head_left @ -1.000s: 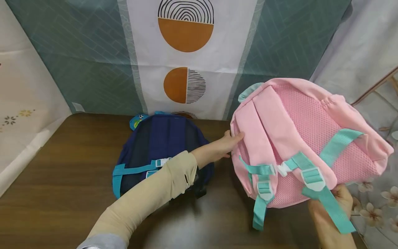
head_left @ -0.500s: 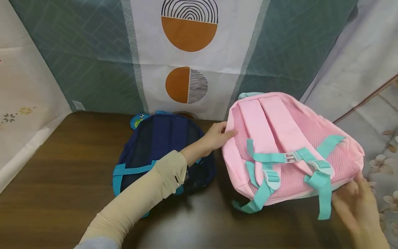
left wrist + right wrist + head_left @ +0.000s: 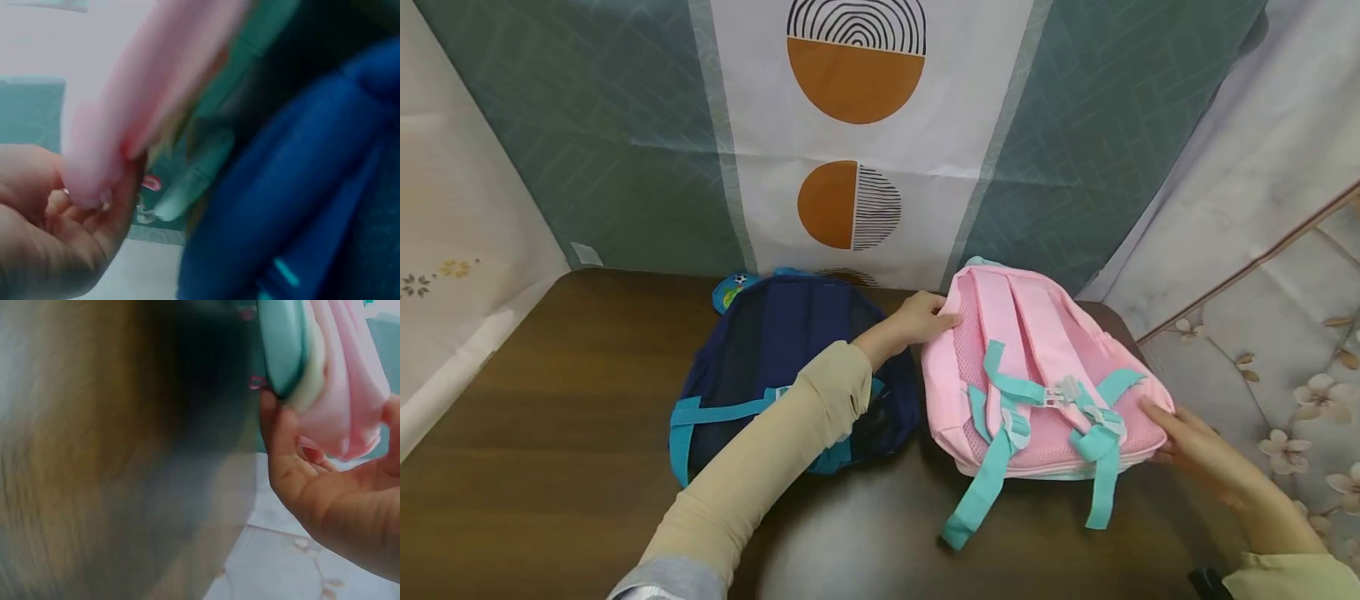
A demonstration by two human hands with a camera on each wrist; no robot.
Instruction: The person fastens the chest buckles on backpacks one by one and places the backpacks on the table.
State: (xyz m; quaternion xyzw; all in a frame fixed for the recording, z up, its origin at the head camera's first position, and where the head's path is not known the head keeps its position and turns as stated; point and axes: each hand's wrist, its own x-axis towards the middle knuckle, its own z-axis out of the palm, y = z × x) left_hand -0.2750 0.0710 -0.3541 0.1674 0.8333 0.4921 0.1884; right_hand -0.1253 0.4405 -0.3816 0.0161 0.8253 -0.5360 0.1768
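Note:
A pink backpack (image 3: 1060, 333) with teal straps is held between both hands at the right of the table, its strap side facing up. My left hand (image 3: 917, 318) grips its left edge; in the left wrist view the thumb and fingers of the left hand (image 3: 81, 231) pinch the pink fabric. At the lower right corner, my right hand (image 3: 1198, 446) holds the bag, thumb on top. The right wrist view has the fingers of that hand (image 3: 312, 469) curled under the pink and teal side. Whether the bag touches the table cannot be made out.
A navy backpack (image 3: 737, 358) with blue straps lies left of the pink one, partly behind my left forearm. The brown table (image 3: 550, 433) meets a patterned green and white cloth (image 3: 640, 183) at the back. Flowered cloth (image 3: 1262, 400) borders the right side.
The pink backpack has moved left and down toward the table, levelling out beside the navy one. My right hand has shifted left with it, and its thumb now lies on top.

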